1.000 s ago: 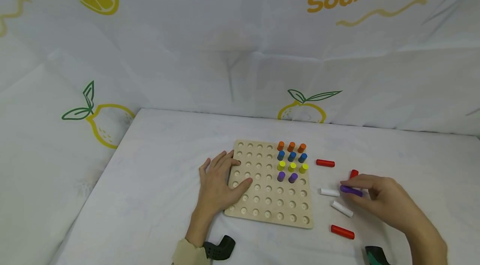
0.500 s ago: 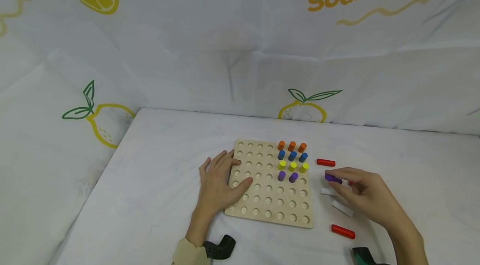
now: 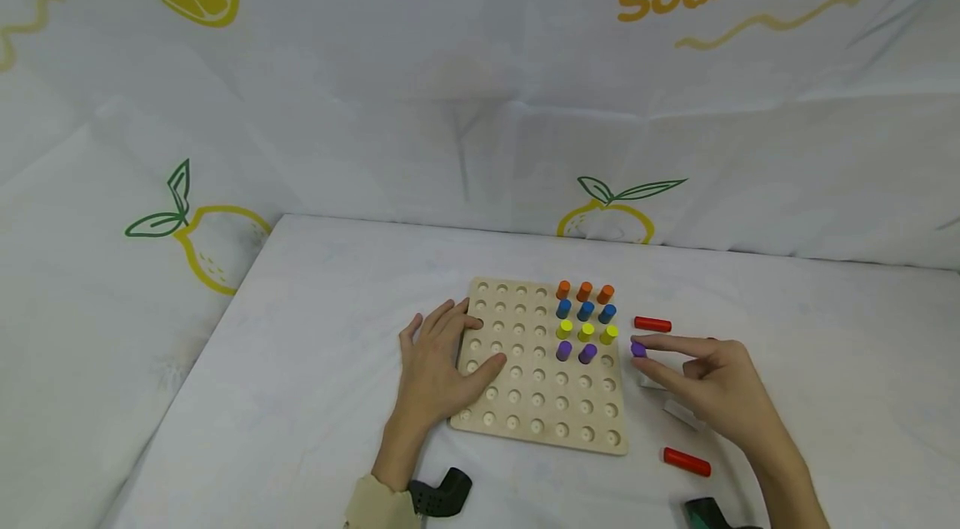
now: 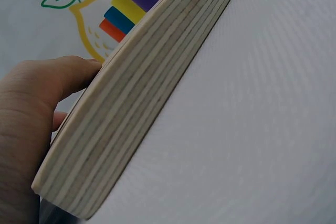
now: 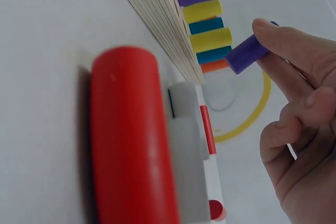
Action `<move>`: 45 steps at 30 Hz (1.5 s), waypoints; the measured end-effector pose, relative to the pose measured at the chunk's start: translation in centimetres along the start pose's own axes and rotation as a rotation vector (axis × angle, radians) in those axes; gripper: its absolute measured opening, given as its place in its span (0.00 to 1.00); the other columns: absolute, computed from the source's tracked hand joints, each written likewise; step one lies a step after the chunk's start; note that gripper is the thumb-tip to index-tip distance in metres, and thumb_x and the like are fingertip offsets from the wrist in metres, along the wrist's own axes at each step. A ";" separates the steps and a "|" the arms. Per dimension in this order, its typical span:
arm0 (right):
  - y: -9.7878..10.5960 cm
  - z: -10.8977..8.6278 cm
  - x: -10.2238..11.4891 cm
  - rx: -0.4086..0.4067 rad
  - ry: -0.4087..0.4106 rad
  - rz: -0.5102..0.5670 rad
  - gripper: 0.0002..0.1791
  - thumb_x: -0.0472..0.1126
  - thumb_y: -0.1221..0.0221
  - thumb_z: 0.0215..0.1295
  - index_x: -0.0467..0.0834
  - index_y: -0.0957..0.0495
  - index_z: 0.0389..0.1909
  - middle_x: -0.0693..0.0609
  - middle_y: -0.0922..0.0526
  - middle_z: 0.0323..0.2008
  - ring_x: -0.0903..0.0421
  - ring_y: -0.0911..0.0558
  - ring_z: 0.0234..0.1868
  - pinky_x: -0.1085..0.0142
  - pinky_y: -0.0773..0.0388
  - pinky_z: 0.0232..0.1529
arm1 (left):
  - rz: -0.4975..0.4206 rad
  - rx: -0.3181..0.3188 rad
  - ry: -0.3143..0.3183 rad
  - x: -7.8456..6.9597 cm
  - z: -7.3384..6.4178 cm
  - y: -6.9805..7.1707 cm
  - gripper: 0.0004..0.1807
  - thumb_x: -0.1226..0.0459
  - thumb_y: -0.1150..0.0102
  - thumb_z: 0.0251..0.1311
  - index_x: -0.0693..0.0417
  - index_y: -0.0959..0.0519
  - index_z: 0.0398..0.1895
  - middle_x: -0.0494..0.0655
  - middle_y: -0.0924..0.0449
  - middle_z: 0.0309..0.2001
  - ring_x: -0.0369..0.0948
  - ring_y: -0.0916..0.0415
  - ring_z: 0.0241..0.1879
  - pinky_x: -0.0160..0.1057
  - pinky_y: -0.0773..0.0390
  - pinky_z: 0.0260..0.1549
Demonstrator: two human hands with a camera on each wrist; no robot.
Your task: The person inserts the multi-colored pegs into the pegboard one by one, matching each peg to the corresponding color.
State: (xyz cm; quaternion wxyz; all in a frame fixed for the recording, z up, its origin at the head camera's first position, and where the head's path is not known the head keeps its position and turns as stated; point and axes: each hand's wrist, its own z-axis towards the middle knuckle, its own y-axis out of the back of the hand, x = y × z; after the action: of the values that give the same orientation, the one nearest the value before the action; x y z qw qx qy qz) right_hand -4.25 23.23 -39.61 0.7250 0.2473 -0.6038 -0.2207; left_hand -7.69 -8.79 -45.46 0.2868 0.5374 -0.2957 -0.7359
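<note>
Between thumb and fingertips, my right hand pinches a purple peg, just off the right edge of the wooden pegboard. The right wrist view shows that peg tilted and raised, level with the standing pegs. My left hand rests on the board's left edge, fingers spread and thumb lying over the top. Rows of three orange pegs, three blue pegs and three yellow pegs stand at the board's upper right. Below them stand two purple pegs.
A red peg lies right of the board, and another red peg lies nearer the front. White pegs lie under the right hand, partly covered by it. Black wrist gear sits by the left wrist.
My right hand has carried the purple peg left, from among the loose pegs toward the board's right edge, turning it more end-on. The left hand and board have stayed in place.
</note>
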 end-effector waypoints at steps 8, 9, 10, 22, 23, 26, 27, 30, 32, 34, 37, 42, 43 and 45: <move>-1.2 0.3 0.2 0.044 -0.004 0.120 0.13 0.32 0.29 0.58 0.38 0.12 0.45 0.52 0.46 0.07 0.59 0.49 0.09 0.65 0.50 0.09 | 0.006 -0.003 -0.005 0.0 0.0 0.0 0.24 0.41 0.33 0.52 0.45 0.17 0.46 0.48 0.25 0.71 0.50 0.33 0.73 0.65 0.48 0.71; -1.4 0.4 0.2 0.047 -0.015 0.127 0.13 0.33 0.29 0.59 0.38 0.12 0.45 0.56 0.40 0.08 0.61 0.49 0.09 0.65 0.49 0.09 | 0.004 -0.003 -0.005 0.0 0.0 0.0 0.24 0.41 0.33 0.52 0.46 0.17 0.46 0.48 0.25 0.71 0.50 0.33 0.73 0.65 0.49 0.71; -1.5 0.4 0.2 0.051 -0.030 0.134 0.12 0.33 0.29 0.60 0.39 0.12 0.45 0.60 0.33 0.10 0.62 0.48 0.08 0.66 0.48 0.08 | 0.002 -0.005 -0.006 0.0 0.0 0.0 0.24 0.41 0.33 0.52 0.46 0.17 0.46 0.48 0.24 0.71 0.51 0.33 0.73 0.66 0.48 0.71; -2.3 0.5 0.4 0.181 -0.238 0.219 0.16 0.42 0.31 0.65 0.42 0.14 0.52 0.45 0.10 0.45 0.60 0.38 0.07 0.68 0.37 0.10 | -0.002 -0.009 -0.011 0.0 0.0 0.0 0.23 0.41 0.33 0.53 0.45 0.18 0.45 0.48 0.24 0.71 0.50 0.32 0.73 0.66 0.48 0.70; -2.3 0.5 0.4 0.188 -0.246 0.225 0.17 0.42 0.31 0.65 0.41 0.14 0.52 0.46 0.10 0.44 0.60 0.38 0.07 0.68 0.37 0.10 | -0.004 -0.010 -0.011 0.0 0.0 0.0 0.23 0.42 0.33 0.53 0.45 0.18 0.45 0.48 0.24 0.70 0.50 0.32 0.73 0.66 0.48 0.70; -2.3 0.5 0.4 0.201 -0.263 0.234 0.17 0.43 0.31 0.65 0.41 0.14 0.53 0.50 0.10 0.41 0.60 0.38 0.07 0.68 0.37 0.09 | -0.011 -0.010 -0.009 0.0 0.0 0.0 0.23 0.42 0.32 0.52 0.45 0.18 0.44 0.48 0.24 0.70 0.50 0.32 0.73 0.66 0.48 0.71; -2.3 0.5 0.4 0.204 -0.269 0.238 0.18 0.43 0.31 0.65 0.41 0.14 0.53 0.51 0.10 0.40 0.60 0.38 0.07 0.68 0.37 0.09 | -0.012 -0.011 -0.010 0.0 0.0 0.0 0.23 0.42 0.32 0.52 0.45 0.18 0.44 0.48 0.24 0.70 0.50 0.32 0.73 0.66 0.48 0.71; -2.3 0.5 0.4 0.207 -0.280 0.244 0.18 0.44 0.31 0.65 0.41 0.15 0.53 0.51 0.10 0.39 0.60 0.38 0.07 0.69 0.37 0.09 | -0.011 -0.012 -0.012 0.0 0.0 0.0 0.23 0.42 0.32 0.52 0.45 0.18 0.44 0.48 0.24 0.70 0.50 0.32 0.73 0.66 0.48 0.70; -2.3 0.5 0.3 0.206 -0.284 0.243 0.18 0.44 0.31 0.65 0.41 0.15 0.53 0.51 0.10 0.39 0.61 0.38 0.07 0.69 0.37 0.09 | -0.011 -0.006 -0.008 0.0 0.0 0.0 0.23 0.41 0.32 0.53 0.44 0.18 0.45 0.47 0.24 0.71 0.50 0.32 0.73 0.65 0.48 0.71; -2.3 0.5 0.3 0.201 -0.283 0.230 0.18 0.44 0.31 0.65 0.42 0.14 0.53 0.51 0.10 0.39 0.62 0.38 0.07 0.69 0.37 0.09 | -0.013 0.002 -0.002 0.0 0.0 0.0 0.23 0.41 0.33 0.53 0.44 0.18 0.45 0.47 0.25 0.71 0.49 0.32 0.73 0.65 0.49 0.71; -2.2 0.5 0.4 0.192 -0.282 0.205 0.17 0.45 0.31 0.65 0.42 0.14 0.52 0.50 0.10 0.39 0.62 0.39 0.07 0.69 0.38 0.09 | -0.022 0.012 0.009 0.1 0.0 0.0 0.24 0.41 0.33 0.53 0.45 0.18 0.46 0.47 0.25 0.71 0.49 0.33 0.74 0.64 0.50 0.72; -2.2 0.6 0.4 0.190 -0.284 0.164 0.17 0.46 0.31 0.65 0.43 0.13 0.52 0.47 0.10 0.42 0.63 0.39 0.07 0.70 0.37 0.10 | -0.016 -0.002 -0.002 0.1 0.0 0.0 0.23 0.42 0.33 0.53 0.45 0.18 0.45 0.48 0.25 0.71 0.50 0.32 0.73 0.65 0.50 0.72; -2.1 0.6 0.3 0.191 -0.284 0.157 0.17 0.46 0.31 0.65 0.43 0.13 0.52 0.46 0.10 0.43 0.63 0.38 0.07 0.70 0.37 0.10 | -0.014 -0.005 -0.005 0.1 0.0 0.0 0.23 0.42 0.33 0.53 0.45 0.18 0.45 0.48 0.25 0.71 0.50 0.32 0.73 0.65 0.49 0.71; -2.0 0.7 0.3 0.192 -0.282 0.142 0.17 0.46 0.31 0.65 0.44 0.13 0.52 0.45 0.10 0.43 0.64 0.39 0.07 0.70 0.37 0.10 | -0.008 -0.014 -0.014 0.1 0.0 0.0 0.23 0.42 0.33 0.53 0.45 0.18 0.45 0.48 0.24 0.70 0.50 0.32 0.73 0.66 0.48 0.71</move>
State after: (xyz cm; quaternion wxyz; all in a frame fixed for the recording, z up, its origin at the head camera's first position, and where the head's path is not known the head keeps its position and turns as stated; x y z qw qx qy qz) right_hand -4.88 21.42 -40.53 0.6201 0.2388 -0.7336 -0.1425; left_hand -7.73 -8.84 -45.53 0.2855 0.5315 -0.2902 -0.7428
